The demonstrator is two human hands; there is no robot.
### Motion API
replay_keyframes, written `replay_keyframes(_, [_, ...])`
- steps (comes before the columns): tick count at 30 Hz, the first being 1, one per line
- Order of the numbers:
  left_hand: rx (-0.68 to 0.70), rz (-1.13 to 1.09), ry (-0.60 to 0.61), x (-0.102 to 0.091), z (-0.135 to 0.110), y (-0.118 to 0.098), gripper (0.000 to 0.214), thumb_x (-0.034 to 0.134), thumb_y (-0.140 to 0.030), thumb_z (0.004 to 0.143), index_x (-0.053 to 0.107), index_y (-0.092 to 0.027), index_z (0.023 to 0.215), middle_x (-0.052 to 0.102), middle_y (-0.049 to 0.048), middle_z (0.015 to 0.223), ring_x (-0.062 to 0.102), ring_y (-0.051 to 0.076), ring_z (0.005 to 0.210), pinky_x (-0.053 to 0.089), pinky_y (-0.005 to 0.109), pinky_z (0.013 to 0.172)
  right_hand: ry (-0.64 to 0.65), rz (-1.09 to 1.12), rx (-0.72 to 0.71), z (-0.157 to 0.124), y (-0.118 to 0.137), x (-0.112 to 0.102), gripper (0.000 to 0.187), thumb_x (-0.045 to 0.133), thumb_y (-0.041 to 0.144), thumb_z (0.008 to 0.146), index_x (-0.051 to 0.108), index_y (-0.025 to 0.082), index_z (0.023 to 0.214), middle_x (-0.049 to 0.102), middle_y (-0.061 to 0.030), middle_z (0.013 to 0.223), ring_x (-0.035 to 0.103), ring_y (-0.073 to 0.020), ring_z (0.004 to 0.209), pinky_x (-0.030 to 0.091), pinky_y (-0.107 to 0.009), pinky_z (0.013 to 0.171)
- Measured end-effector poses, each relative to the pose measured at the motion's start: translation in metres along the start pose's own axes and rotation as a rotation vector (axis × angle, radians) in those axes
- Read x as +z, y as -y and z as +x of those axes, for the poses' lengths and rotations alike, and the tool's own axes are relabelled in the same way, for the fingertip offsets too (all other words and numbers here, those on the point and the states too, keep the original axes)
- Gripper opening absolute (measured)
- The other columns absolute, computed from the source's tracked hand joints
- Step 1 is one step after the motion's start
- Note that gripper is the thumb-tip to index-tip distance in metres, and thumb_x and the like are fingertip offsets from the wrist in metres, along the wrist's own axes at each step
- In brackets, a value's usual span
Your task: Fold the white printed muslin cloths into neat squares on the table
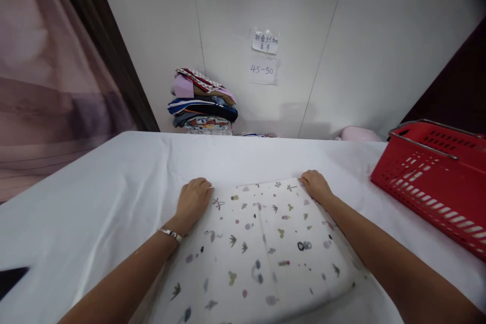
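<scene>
A white cloth [261, 243] printed with small plants, flamingos and other motifs lies folded in front of me, its near side hanging toward the bottom of the view. My left hand [195, 196] is at its far left corner, fingers curled over the edge. At the far right corner, my right hand [316, 185] has its fingers bent around the cloth's edge. Both hands rest low against the tabletop, and their fingertips are partly hidden. A silver bracelet [170, 234] circles my left wrist.
The table wears a white cover [114, 223] with wrinkles on the left. A red plastic basket [436, 177] stands at right. Behind the table's far edge are a stack of folded fabrics [203, 104] and a pink item [359, 134]. Handwritten paper labels [265, 70] hang on the wall.
</scene>
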State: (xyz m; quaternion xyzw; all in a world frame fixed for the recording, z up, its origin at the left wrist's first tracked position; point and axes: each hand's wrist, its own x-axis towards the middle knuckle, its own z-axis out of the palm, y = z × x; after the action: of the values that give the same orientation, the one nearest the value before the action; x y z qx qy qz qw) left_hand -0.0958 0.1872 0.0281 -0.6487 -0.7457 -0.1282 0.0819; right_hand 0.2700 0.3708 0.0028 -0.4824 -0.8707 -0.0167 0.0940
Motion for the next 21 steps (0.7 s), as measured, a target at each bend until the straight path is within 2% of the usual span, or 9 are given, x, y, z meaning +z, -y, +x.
replay_keyframes(3, [0.199,-0.089,-0.028,0.004,-0.004,-0.024,0.035,0.035,-0.033,0.090,0.058,-0.017,0.112,0.057,0.0104,0.121,0.048,0.024,0.114,0.035,0.041,0.097,0.016,-0.005,0.000,0.001,-0.002,-0.002,0.029,0.036,0.028,0.091,0.062,0.017,0.086,0.061,-0.0081,0.091,0.050,-0.0213,0.091,0.035,-0.031,0.081])
replay_keyframes(5, [0.361,-0.128,0.034,0.013,-0.009,-0.041,0.041,0.034,-0.037,0.091,0.052,-0.019,0.123,0.050,0.0084,0.131,0.042,0.023,0.122,0.030,0.041,0.103,0.030,-0.023,0.013,0.002,-0.001,-0.004,0.028,0.036,0.027,0.091,0.062,0.017,0.089,0.062,-0.0086,0.093,0.051,-0.0218,0.093,0.035,-0.032,0.082])
replay_keyframes(7, [0.441,-0.140,0.108,0.024,-0.013,-0.054,0.050,0.032,-0.046,0.090,0.041,-0.022,0.133,0.040,0.0061,0.140,0.034,0.024,0.129,0.024,0.043,0.107,0.020,-0.041,0.039,-0.002,0.009,-0.008,0.028,0.037,0.024,0.090,0.062,0.017,0.098,0.061,-0.0104,0.103,0.050,-0.0232,0.101,0.034,-0.035,0.088])
replay_keyframes(10, [0.426,-0.137,0.158,0.039,-0.017,-0.059,0.059,0.028,-0.053,0.090,0.028,-0.023,0.140,0.031,0.0048,0.145,0.026,0.024,0.134,0.020,0.043,0.109,-0.016,0.004,0.001,-0.018,0.043,-0.012,0.038,0.036,0.024,0.089,0.050,0.016,0.124,0.047,-0.0132,0.132,0.036,-0.0257,0.124,0.022,-0.042,0.102])
replay_keyframes(12, [0.414,-0.139,0.156,0.043,-0.017,-0.057,0.060,0.026,-0.054,0.090,0.026,-0.023,0.141,0.030,0.0041,0.146,0.024,0.023,0.135,0.019,0.043,0.110,0.060,0.101,-0.156,-0.033,0.072,-0.013,0.047,0.035,0.034,0.091,0.039,0.017,0.134,0.033,-0.0112,0.144,0.023,-0.0258,0.133,0.017,-0.043,0.106])
replay_keyframes(14, [0.409,-0.142,0.146,0.044,-0.017,-0.055,0.061,0.027,-0.055,0.089,0.027,-0.022,0.141,0.031,0.0043,0.146,0.024,0.023,0.135,0.017,0.044,0.110,0.152,0.195,-0.369,-0.045,0.095,-0.011,0.057,0.034,0.047,0.090,0.028,0.021,0.141,0.022,-0.0070,0.149,0.015,-0.0239,0.137,0.011,-0.042,0.109])
replay_keyframes(15, [0.407,-0.143,0.142,0.044,-0.017,-0.054,0.061,0.027,-0.055,0.089,0.027,-0.022,0.141,0.032,0.0045,0.145,0.025,0.023,0.135,0.017,0.045,0.110,0.196,0.220,-0.427,-0.047,0.102,-0.010,0.061,0.032,0.051,0.090,0.023,0.022,0.143,0.019,-0.0061,0.150,0.013,-0.0235,0.137,0.009,-0.043,0.110])
replay_keyframes(18, [0.392,-0.141,0.119,0.043,-0.017,-0.054,0.060,0.028,-0.055,0.089,0.028,-0.024,0.140,0.033,0.0051,0.145,0.026,0.024,0.134,0.015,0.047,0.110,0.274,0.238,-0.406,-0.042,0.100,-0.005,0.066,0.025,0.058,0.089,0.020,0.022,0.144,0.017,-0.0062,0.150,0.012,-0.0228,0.138,0.005,-0.044,0.110])
replay_keyframes(21, [0.372,-0.134,0.102,0.044,-0.017,-0.055,0.060,0.028,-0.055,0.089,0.028,-0.024,0.140,0.033,0.0057,0.144,0.026,0.024,0.134,0.015,0.048,0.109,0.291,0.206,-0.328,-0.028,0.075,-0.003,0.067,0.019,0.061,0.089,0.021,0.023,0.144,0.016,-0.0049,0.150,0.011,-0.0215,0.138,0.004,-0.043,0.110])
